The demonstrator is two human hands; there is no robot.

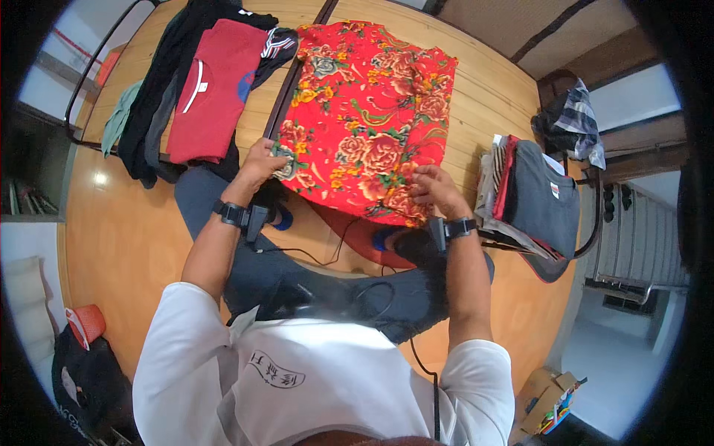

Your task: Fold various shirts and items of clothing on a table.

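Note:
A red floral cloth garment (368, 117) lies spread over slatted wood in front of me, its near edge hanging past the wood towards my lap. My left hand (262, 161) pinches its near left corner between thumb and fingers. At the near right part, my right hand (438, 187) rests on the fabric with its fingers bent; whether it grips the cloth is not clear. A red garment with a white neckline (217, 92) lies left of the floral one, on top of dark clothes (148, 111). To the right is a stack of folded shirts with a dark grey one (544, 192) uppermost.
A black metal frame (68, 106) borders the wooden surface (485, 95). A plaid cloth bundle (577, 125) sits at the far right. A thin cable (329, 262) runs by my legs. On the floor are a cardboard box (544, 396) and a red basket (89, 323).

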